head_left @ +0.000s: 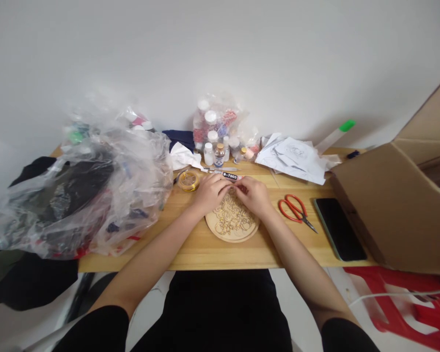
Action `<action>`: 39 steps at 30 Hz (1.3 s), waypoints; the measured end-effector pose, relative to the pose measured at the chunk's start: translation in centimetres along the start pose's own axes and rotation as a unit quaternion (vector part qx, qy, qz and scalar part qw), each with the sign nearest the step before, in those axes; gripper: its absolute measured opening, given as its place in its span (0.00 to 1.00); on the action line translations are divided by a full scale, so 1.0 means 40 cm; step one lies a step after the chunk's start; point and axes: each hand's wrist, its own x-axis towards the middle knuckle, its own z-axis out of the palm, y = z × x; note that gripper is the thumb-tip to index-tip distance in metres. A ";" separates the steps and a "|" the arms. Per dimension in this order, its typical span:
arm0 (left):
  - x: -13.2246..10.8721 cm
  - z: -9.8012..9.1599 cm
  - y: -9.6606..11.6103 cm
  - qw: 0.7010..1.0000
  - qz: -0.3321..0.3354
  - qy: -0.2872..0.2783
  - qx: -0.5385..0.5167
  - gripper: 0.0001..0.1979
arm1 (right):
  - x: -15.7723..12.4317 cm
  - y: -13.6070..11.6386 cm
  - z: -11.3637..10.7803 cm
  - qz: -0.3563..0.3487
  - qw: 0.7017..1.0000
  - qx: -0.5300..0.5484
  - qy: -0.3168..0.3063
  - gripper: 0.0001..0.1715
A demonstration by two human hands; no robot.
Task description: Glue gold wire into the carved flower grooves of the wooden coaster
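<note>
A round wooden disc [238, 233] lies flat on the wooden table, its face covered with a curling pattern edged in shiny gold lines. Over its far edge, my left hand [211, 193] has its fingers bent and closed. My right hand [253, 195] meets it there with thumb and fingers pinched. Whatever is between the fingertips is too small to make out. Just beyond both hands lies a glue tube marked B-7000 [230, 176]. A spool of gold wire [188, 181] rests to the left of my left hand. Red-handled scissors [297, 209] lie to the right of the disc.
Large clear plastic bags [132, 161] cover the table's left side. Small bottles [219, 155] and a bag of jars [210, 117] stand at the back. Paper sheets [293, 156], a phone [340, 229] and a cardboard box [392, 210] occupy the right.
</note>
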 end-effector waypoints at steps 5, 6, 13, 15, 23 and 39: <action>0.000 -0.001 0.001 1.000 0.005 -0.001 0.005 0.08 | 0.001 -0.002 -0.002 0.000 1.000 -0.002 -0.002 0.07; 0.000 -0.001 0.001 1.000 0.006 -0.001 0.005 0.08 | 0.001 -0.002 -0.003 0.000 1.000 -0.003 -0.003 0.07; 0.000 -0.002 0.002 1.000 0.012 -0.004 0.005 0.08 | 0.000 -0.001 -0.005 0.002 1.000 0.001 -0.004 0.07; 0.001 -0.003 0.003 1.000 0.015 -0.002 0.004 0.08 | -0.001 0.000 -0.004 0.001 1.000 0.000 -0.003 0.07; 0.001 -0.003 0.002 1.000 0.013 0.004 0.007 0.08 | -0.002 0.006 0.000 -0.015 1.000 -0.015 -0.003 0.08; 0.004 -0.018 0.017 0.997 -0.003 -0.047 0.056 0.07 | -0.002 -0.003 -0.004 -0.029 0.998 -0.049 -0.016 0.07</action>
